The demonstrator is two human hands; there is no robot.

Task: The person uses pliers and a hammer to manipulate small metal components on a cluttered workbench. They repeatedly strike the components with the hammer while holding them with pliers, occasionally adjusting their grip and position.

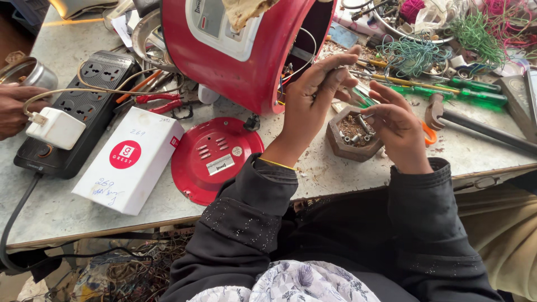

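My left hand (pixel 313 98) is raised in front of a red appliance shell (pixel 251 61) lying on its side, its fingertips pinched on a thin metal tool or screw near the shell's open bottom. My right hand (pixel 397 123) rests over a small hexagonal dish (pixel 349 140) full of several screws, fingers curled, touching its rim. I cannot tell if the right hand holds a screw. The appliance's round red base plate (pixel 215 159) lies flat to the left of my left arm.
A white box (pixel 131 159), a black power strip (pixel 78 109) with a white plug, red pliers (pixel 159 103), green screwdrivers (pixel 458 89), a hammer (pixel 475 123) and tangled wires (pixel 414 53) crowd the table. Another person's hand (pixel 14 109) is at the left edge.
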